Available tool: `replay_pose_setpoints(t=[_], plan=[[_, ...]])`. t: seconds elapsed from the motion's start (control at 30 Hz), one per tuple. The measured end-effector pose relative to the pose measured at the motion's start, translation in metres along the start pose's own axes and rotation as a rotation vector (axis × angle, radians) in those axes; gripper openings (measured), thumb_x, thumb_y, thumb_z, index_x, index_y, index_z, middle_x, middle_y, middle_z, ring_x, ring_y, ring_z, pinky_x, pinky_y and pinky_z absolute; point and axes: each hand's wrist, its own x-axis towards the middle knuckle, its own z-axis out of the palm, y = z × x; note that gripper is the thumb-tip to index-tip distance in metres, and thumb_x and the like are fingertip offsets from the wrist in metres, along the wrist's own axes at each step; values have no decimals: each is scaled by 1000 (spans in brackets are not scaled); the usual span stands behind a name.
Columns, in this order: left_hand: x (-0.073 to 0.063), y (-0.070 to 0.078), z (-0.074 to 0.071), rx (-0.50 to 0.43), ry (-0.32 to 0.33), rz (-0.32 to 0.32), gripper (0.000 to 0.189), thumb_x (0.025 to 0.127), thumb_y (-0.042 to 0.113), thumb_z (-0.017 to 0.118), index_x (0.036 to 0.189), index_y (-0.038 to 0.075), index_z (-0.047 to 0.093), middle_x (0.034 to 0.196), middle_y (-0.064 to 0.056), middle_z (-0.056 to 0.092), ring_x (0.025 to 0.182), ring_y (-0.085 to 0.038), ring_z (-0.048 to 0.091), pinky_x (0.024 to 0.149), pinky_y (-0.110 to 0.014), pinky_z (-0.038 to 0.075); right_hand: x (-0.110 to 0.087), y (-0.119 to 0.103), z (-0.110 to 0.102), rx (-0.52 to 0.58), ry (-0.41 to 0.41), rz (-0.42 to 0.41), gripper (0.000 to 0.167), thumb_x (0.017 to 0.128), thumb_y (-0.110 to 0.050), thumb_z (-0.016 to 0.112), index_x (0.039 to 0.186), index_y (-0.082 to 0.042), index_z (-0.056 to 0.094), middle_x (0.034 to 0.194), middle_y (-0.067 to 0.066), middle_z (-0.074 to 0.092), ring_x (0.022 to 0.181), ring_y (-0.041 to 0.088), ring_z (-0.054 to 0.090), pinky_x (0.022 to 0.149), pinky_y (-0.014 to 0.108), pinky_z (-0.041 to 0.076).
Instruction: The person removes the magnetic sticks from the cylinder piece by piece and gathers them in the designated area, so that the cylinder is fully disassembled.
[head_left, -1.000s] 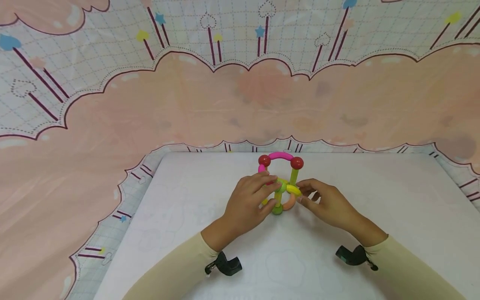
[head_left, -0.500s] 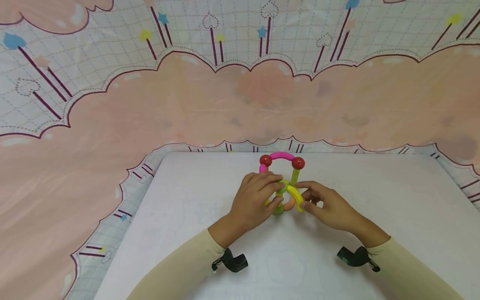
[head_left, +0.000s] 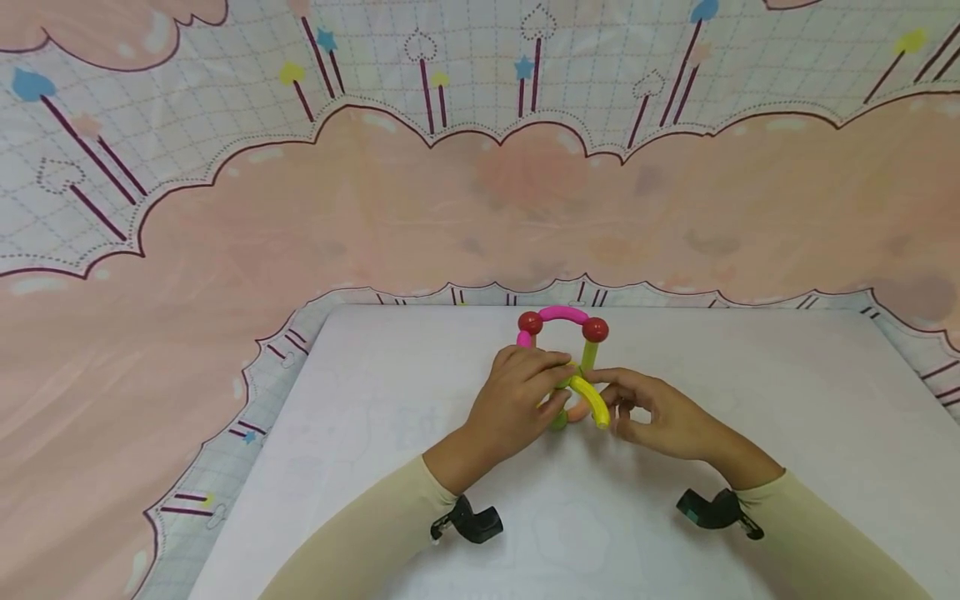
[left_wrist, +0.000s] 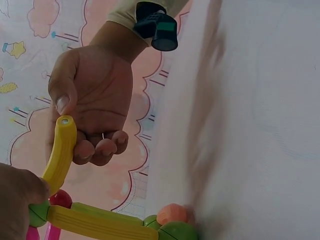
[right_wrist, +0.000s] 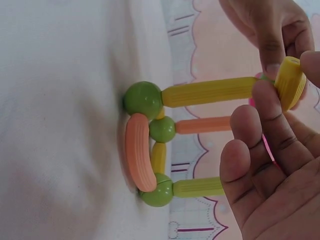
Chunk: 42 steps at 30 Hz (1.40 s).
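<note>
A toy frame of magnetic sticks and balls stands on the white tabletop. Red balls point(head_left: 595, 330) joined by a pink curved stick point(head_left: 564, 313) form its far top; green balls point(right_wrist: 143, 100) and an orange curved stick point(right_wrist: 140, 152) lie at its foot. My left hand point(head_left: 517, 392) pinches a green ball point(left_wrist: 38, 215) at the near upper corner, mostly hidden by the fingers. From that ball a yellow curved stick point(head_left: 591, 398) juts out, its free end showing a small metal tip. My right hand point(head_left: 667, 417) is loosely bent around this end, thumb tip right beside it.
The white tabletop point(head_left: 375, 517) extends around the frame. Behind and at the left hangs a peach and white patterned cloth point(head_left: 420, 217). Each wrist carries a small black camera point(head_left: 708, 508) below the sleeve cuff.
The yellow curved stick has swung from pointing right to pointing down toward the near side. The right thumb has come slightly off its end. The left hand has shifted a little right.
</note>
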Motion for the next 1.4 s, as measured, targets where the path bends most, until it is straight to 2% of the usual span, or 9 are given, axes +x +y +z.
replay_pose_setpoints(t=[0.3,0.57,0.73,1.07,1.23,1.4], plan=[[5,3,2,33,-5,-34,32,89,20,84,120,12,79,123,1,77,112,-14,69,104,-39,47,1,0,-1,-7,18,-7,65,87,-1,79,146,-9,53,102,-5,71,85,13,65,78,28,57],[8,5,4,74,11,-32,30,90,22,84,118,14,81,121,4,78,110,-11,71,107,-42,46,3,-1,0,15,2,-2,78,86,-9,85,154,-8,47,96,-7,70,83,15,64,80,28,57],[8,4,5,87,11,-29,30,90,24,84,118,15,81,121,4,78,110,-11,71,107,-42,46,5,-2,3,29,9,6,81,84,-11,88,154,-5,47,95,-5,69,82,14,64,80,26,56],[8,3,5,79,2,-26,33,91,30,83,121,15,79,123,3,77,113,-12,71,107,-43,47,7,-8,5,-96,89,46,76,78,-18,94,144,-5,57,107,-2,66,92,26,61,80,29,56],[6,2,2,64,-19,-51,40,91,31,83,126,14,75,129,1,75,120,-15,67,111,-44,45,5,-6,4,-131,131,28,74,76,-19,95,140,-6,60,107,-4,66,96,24,60,81,27,56],[1,-1,0,79,-11,-59,35,91,31,81,122,16,76,129,0,70,125,-19,60,111,-43,43,0,-3,-1,-166,162,40,73,75,-19,95,139,-7,61,107,-3,63,99,23,58,82,27,55]])
